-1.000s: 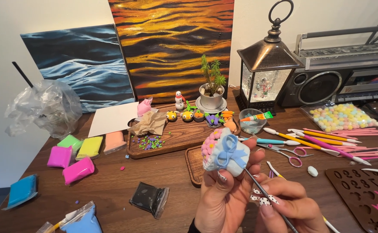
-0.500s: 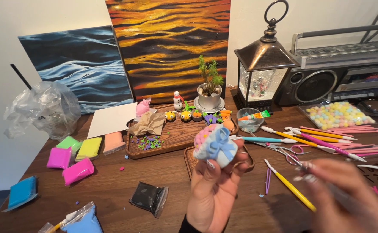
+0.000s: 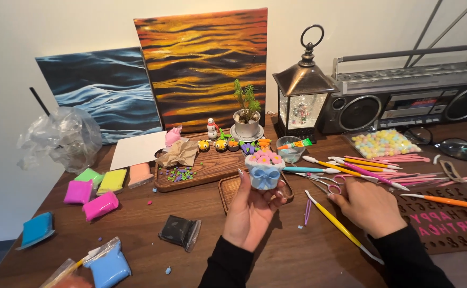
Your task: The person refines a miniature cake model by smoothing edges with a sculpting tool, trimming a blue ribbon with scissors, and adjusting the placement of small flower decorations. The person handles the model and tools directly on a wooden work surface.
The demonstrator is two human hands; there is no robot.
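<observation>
While my left hand (image 3: 252, 205) grips the pale clay cupcake with blue bow (image 3: 264, 169), my right hand (image 3: 369, 205) rests knuckles-up on the dark wooden table (image 3: 137, 229) beside a yellow modelling tool (image 3: 340, 225), its grip hidden.

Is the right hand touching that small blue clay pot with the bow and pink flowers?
Apart. The head view shows the right hand resting by the modelling tools, with bare wooden table between it and the small blue clay pot, which the left hand holds up.
</observation>
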